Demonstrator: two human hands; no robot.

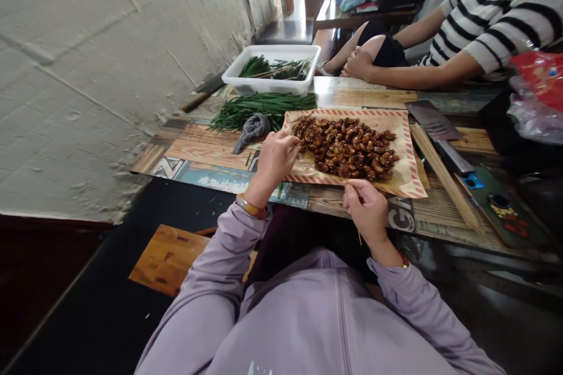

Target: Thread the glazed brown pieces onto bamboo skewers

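A pile of small, glossy brown pieces that look like marinated meat (347, 146) lies on a sheet of paper with a red-striped border (411, 173). At the pile's left edge is my left hand (278, 158), its fingers pinched together; what they hold is hidden. My right hand (366, 208), at the paper's front edge, is closed on a thin wooden skewer (359, 239) whose end shows below the palm. Left of the paper lie a crumpled grey cloth (255, 129) and a bunch of long green chives (259, 106).
Behind the chives stands a white tub (237, 79) with more greens. To the right lie a cleaver (433, 120), a bundle of skewers (444, 176) and a phone (505, 211). Someone in a striped top (492, 17) sits across the table. A wall (88, 70) rises at left.
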